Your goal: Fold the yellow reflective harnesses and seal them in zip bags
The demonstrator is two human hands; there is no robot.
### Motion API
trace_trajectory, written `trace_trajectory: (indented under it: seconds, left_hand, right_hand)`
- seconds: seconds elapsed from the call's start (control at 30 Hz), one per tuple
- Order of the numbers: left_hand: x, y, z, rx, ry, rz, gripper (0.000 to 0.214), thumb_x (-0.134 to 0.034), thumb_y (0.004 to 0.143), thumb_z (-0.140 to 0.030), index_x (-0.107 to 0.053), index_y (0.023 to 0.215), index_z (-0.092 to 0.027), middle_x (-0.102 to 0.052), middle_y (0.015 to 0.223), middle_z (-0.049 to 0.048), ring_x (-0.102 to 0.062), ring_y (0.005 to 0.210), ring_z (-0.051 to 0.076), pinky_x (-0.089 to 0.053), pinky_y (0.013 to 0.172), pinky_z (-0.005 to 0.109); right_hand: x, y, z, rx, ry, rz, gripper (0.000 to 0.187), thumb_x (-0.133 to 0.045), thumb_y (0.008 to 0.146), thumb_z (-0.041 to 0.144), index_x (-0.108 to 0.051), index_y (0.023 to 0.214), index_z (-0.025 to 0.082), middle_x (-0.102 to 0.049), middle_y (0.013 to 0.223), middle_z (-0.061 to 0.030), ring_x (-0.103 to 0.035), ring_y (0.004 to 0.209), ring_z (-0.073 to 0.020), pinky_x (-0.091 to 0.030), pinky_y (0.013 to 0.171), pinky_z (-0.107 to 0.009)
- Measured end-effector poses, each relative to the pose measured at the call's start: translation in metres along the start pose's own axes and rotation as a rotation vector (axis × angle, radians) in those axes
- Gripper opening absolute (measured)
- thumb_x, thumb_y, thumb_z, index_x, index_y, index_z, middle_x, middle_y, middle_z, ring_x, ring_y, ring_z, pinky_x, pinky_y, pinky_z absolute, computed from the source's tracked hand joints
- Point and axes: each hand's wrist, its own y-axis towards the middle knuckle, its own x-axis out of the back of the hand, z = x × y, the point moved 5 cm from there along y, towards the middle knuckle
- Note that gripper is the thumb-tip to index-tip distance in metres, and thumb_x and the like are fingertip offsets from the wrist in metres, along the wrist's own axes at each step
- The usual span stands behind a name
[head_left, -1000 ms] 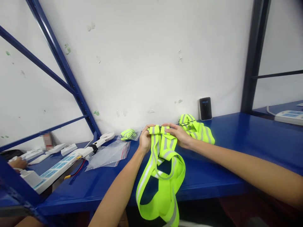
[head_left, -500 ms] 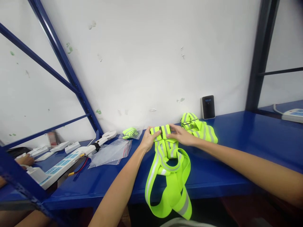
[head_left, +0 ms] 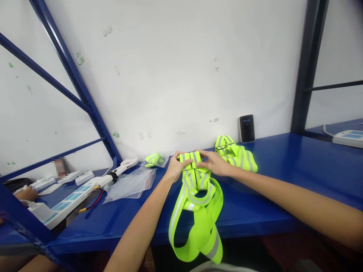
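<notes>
Left hand (head_left: 176, 167) and right hand (head_left: 214, 163) are pinching one reflective strap harness (head_left: 200, 221) over the bench (head_left: 283, 177), dangling past its front edge; one folded strap bundle (head_left: 154, 160) and one loose strap pile (head_left: 241, 157) are lying behind

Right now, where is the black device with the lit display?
In the head view, the black device stands right of center on the blue table, by the wall, behind and right of the piled neon straps.
</notes>
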Motion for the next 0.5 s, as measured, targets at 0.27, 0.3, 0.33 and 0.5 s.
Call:
trace_trajectory:
  seconds: [0.27, 0.3, 0.33, 0.5]
  left_hand:
    - [-0.002, 0.003, -0.017, -0.142, 0.090, -0.085, 0.047, -0.086, 0.051, -0.031, -0.055, 0.084, -0.018, -0.058, 0.063, -0.0056, -0.053, 0.054, 0.010, -0.044, 0.052, 0.021]
    - [0.000, 0.005, -0.020, -0.152, 0.077, -0.105, 0.048, -0.086, 0.050, -0.031, -0.055, 0.085, -0.019, -0.060, 0.064, -0.0052, -0.054, 0.053, 0.010, -0.045, 0.052, 0.022]
    - [0.003, 0.006, -0.023, -0.165, 0.063, -0.142, 0.049, -0.087, 0.050, -0.030, -0.055, 0.085, -0.019, -0.061, 0.064, -0.0048, -0.055, 0.053, 0.011, -0.045, 0.052, 0.022]
    - [0.028, 0.009, -0.037, -0.264, -0.002, -0.382, 0.050, -0.086, 0.049, -0.030, -0.054, 0.087, -0.019, -0.063, 0.065, -0.0039, -0.058, 0.054, 0.012, -0.048, 0.054, 0.023]
  right_hand:
    - [-0.005, -0.002, 0.000, -0.085, -0.026, -0.066, 0.069, -0.065, 0.080, 0.041, -0.044, 0.142, 0.020, -0.065, 0.069, -0.0001, -0.056, 0.057, -0.0173, -0.045, 0.056, -0.029]
    - [-0.005, -0.002, 0.000, -0.101, -0.013, -0.091, 0.067, -0.066, 0.079, 0.041, -0.047, 0.139, 0.019, -0.066, 0.071, -0.0009, -0.056, 0.056, -0.0169, -0.045, 0.055, -0.028]
    - [-0.004, -0.001, 0.000, -0.113, -0.012, -0.114, 0.061, -0.066, 0.078, 0.039, -0.053, 0.134, 0.017, -0.067, 0.072, -0.0021, -0.056, 0.058, -0.0169, -0.045, 0.056, -0.028]
    - [-0.002, 0.000, 0.003, -0.120, -0.072, -0.098, 0.016, -0.063, 0.073, 0.023, -0.069, 0.085, 0.016, -0.064, 0.069, -0.0016, -0.055, 0.060, -0.0158, -0.041, 0.057, -0.027]
